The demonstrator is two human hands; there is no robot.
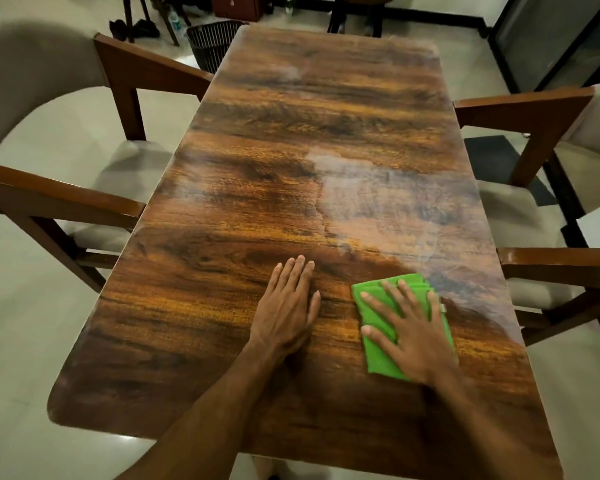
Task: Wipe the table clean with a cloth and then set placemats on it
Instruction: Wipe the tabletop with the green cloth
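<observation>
The right hand (413, 337) lies flat, fingers (390, 299) spread, pressing a folded green cloth (378, 358) onto the wooden worktop (257, 188) near its right edge. Beside it the left hand (286, 306) rests open and empty. Beyond, hazy smears (371, 192) streak the surface.

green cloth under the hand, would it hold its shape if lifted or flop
The green cloth would probably flop: it lies folded in thin layers, flat under the right hand. It looks light for its size. On the glossy table it likely slides easily when pushed.
</observation>
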